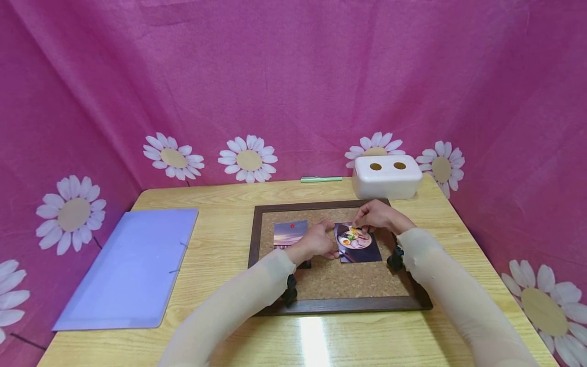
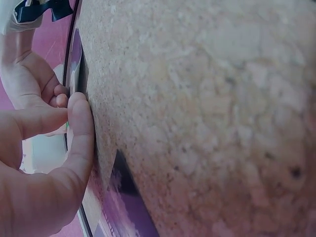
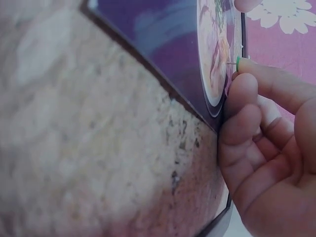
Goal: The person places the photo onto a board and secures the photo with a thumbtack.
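Note:
On the corkboard (image 1: 348,285) lies a photo of a ramen bowl (image 1: 361,255). My right hand (image 1: 378,214) is at its upper right and pinches a green-headed thumbtack (image 3: 238,64) between thumb and finger. The tack's metal point faces the photo; whether it touches the surface I cannot tell. At the photo's left edge, my left hand (image 1: 316,241) rests with thumb and index finger spread apart, touching it. Partly under the left hand is a second photo, of a dusk sky (image 1: 289,235), with a red thumbtack (image 1: 292,226) near its top.
A dark wooden frame (image 1: 339,306) borders the corkboard. Left on the table lies a translucent bluish folder (image 1: 128,270). Behind the board are a green pen (image 1: 321,179) and a white box with two round holes (image 1: 387,178). Flowered pink cloth (image 1: 293,92) encloses the table's back and sides.

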The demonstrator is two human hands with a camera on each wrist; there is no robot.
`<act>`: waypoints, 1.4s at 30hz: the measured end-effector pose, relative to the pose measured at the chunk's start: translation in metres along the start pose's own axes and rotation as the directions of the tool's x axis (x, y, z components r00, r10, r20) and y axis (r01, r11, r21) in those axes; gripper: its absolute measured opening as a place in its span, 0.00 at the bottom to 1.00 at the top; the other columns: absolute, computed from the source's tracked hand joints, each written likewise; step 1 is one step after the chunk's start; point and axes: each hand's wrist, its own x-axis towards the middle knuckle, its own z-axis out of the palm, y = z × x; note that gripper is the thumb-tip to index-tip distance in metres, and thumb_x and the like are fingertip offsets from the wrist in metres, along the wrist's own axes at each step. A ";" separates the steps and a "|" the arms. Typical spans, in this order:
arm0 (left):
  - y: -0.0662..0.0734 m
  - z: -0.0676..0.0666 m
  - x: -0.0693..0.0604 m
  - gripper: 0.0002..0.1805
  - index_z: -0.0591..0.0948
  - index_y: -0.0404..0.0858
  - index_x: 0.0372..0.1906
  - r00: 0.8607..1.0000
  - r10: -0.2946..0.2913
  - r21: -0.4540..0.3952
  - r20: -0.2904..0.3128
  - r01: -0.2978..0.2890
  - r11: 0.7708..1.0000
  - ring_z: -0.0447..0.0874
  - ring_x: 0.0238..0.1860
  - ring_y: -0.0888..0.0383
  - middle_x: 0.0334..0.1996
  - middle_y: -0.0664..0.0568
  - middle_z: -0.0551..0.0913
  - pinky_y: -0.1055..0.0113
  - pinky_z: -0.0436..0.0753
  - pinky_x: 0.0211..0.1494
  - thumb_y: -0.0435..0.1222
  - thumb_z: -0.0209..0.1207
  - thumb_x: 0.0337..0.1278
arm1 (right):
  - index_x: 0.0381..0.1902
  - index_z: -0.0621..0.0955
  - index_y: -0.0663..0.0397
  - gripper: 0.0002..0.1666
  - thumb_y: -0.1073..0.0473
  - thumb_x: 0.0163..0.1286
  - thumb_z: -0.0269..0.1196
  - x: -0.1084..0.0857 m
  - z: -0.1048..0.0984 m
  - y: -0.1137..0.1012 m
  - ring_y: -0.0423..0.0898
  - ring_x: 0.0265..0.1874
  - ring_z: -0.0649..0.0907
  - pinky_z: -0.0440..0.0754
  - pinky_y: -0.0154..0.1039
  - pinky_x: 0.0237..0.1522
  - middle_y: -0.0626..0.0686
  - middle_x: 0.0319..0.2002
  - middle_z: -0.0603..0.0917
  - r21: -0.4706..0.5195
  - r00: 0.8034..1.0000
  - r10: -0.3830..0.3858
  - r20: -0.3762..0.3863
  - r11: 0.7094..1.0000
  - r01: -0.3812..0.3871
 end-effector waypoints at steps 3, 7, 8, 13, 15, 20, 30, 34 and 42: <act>0.001 -0.001 -0.001 0.36 0.62 0.35 0.73 1.000 -0.003 0.007 0.007 0.003 1.000 0.83 0.23 0.58 0.25 0.45 0.83 0.67 0.87 0.31 0.21 0.58 0.61 | 0.39 0.86 0.62 0.09 0.60 0.66 0.67 0.000 0.000 -0.001 0.40 0.23 0.82 0.80 0.34 0.30 0.46 0.22 0.85 0.012 1.000 0.008 0.001 1.000 -0.008; 0.001 -0.001 0.000 0.36 0.62 0.36 0.74 1.000 -0.008 0.006 0.006 0.008 1.000 0.83 0.23 0.57 0.26 0.45 0.83 0.66 0.87 0.31 0.21 0.58 0.60 | 0.38 0.86 0.63 0.09 0.60 0.66 0.67 0.000 -0.001 -0.002 0.40 0.22 0.82 0.81 0.34 0.30 0.46 0.22 0.85 0.017 1.000 0.013 -0.005 1.000 -0.013; 0.001 -0.001 0.000 0.36 0.63 0.36 0.73 1.000 -0.007 0.006 0.004 0.007 1.000 0.83 0.23 0.57 0.26 0.44 0.83 0.66 0.87 0.31 0.21 0.58 0.60 | 0.38 0.86 0.63 0.09 0.60 0.66 0.67 0.000 -0.001 -0.002 0.40 0.22 0.82 0.81 0.34 0.30 0.46 0.22 0.85 0.019 1.000 0.015 -0.005 1.000 -0.014; -0.002 0.001 0.001 0.35 0.65 0.34 0.71 1.000 0.001 -0.019 -0.013 -0.001 1.000 0.83 0.23 0.57 0.27 0.42 0.84 0.66 0.87 0.31 0.20 0.59 0.57 | 0.38 0.86 0.63 0.09 0.61 0.65 0.68 0.000 0.000 -0.001 0.39 0.22 0.82 0.81 0.33 0.29 0.46 0.22 0.85 0.042 1.000 0.031 0.000 0.999 -0.031; -0.002 0.002 0.002 0.35 0.65 0.34 0.71 1.000 0.001 -0.021 -0.014 -0.001 1.000 0.84 0.23 0.57 0.27 0.42 0.83 0.67 0.87 0.31 0.20 0.59 0.57 | 0.37 0.85 0.63 0.09 0.61 0.65 0.68 0.000 0.001 -0.002 0.39 0.22 0.82 0.81 0.34 0.29 0.46 0.22 0.85 0.044 1.000 0.024 0.000 0.999 -0.024; -0.001 0.001 0.001 0.35 0.64 0.33 0.72 1.000 -0.002 -0.004 -0.010 0.002 1.000 0.83 0.23 0.58 0.26 0.45 0.82 0.67 0.87 0.31 0.20 0.59 0.58 | 0.36 0.86 0.62 0.08 0.62 0.63 0.69 -0.001 0.003 -0.004 0.39 0.21 0.81 0.80 0.33 0.28 0.46 0.21 0.84 0.000 1.000 0.004 -0.026 1.000 -0.004; -0.002 -0.001 0.001 0.32 0.67 0.28 0.69 1.000 0.021 0.000 -0.002 -0.021 1.000 0.83 0.23 0.57 0.26 0.41 0.85 0.66 0.87 0.31 0.21 0.59 0.58 | 0.37 0.86 0.62 0.08 0.61 0.64 0.68 -0.001 0.003 -0.005 0.39 0.21 0.81 0.80 0.33 0.28 0.47 0.21 0.84 -0.031 1.000 0.021 -0.021 0.999 -0.021; 0.000 -0.009 -0.002 0.26 0.71 0.25 0.65 0.998 0.059 0.019 0.025 -0.059 0.998 0.86 0.29 0.55 0.35 0.38 0.86 0.64 0.87 0.37 0.22 0.56 0.60 | 0.40 0.85 0.62 0.11 0.59 0.66 0.67 -0.004 0.000 -0.005 0.40 0.23 0.82 0.82 0.34 0.30 0.48 0.24 0.85 -0.042 1.000 -0.002 0.016 0.999 0.002; 0.003 -0.039 -0.008 0.16 0.80 0.25 0.54 0.995 0.091 0.015 0.042 -0.092 0.996 0.89 0.44 0.46 0.46 0.32 0.86 0.62 0.87 0.46 0.28 0.54 0.67 | 0.46 0.82 0.65 0.14 0.59 0.74 0.57 -0.013 -0.016 -0.003 0.43 0.29 0.83 0.82 0.37 0.31 0.54 0.33 0.85 -0.062 0.999 -0.044 0.027 0.997 0.046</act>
